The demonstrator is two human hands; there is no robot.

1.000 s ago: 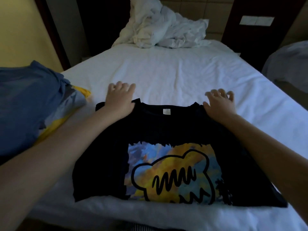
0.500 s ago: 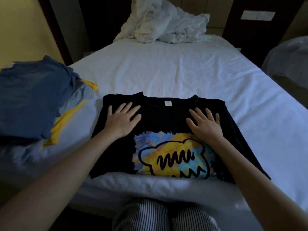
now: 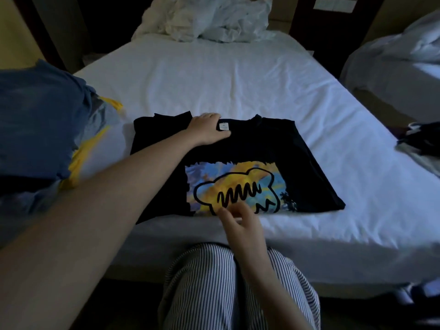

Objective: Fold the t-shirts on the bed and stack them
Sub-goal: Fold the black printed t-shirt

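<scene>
A black t-shirt (image 3: 266, 144) with a yellow and blue print lies folded into a rectangle near the front edge of the white bed (image 3: 238, 75). My left hand (image 3: 207, 129) lies at the collar beside the white neck label, with its fingers curled over the far edge and its thumb on the cloth. At the near hem, below the print, my right hand (image 3: 240, 222) pinches the shirt's edge; it is slightly blurred.
A pile of blue and yellow clothes (image 3: 35, 120) sits on the bed's left side. Crumpled white bedding (image 3: 209, 20) lies at the head. Dark garments (image 3: 421, 136) rest at the right edge, with a second bed (image 3: 392, 55) beyond. My striped trousers (image 3: 214, 289) are below.
Both hands left the shirt's chest, where they lay flat. The left went up to the collar by the label, and the right came back to the near hem.
</scene>
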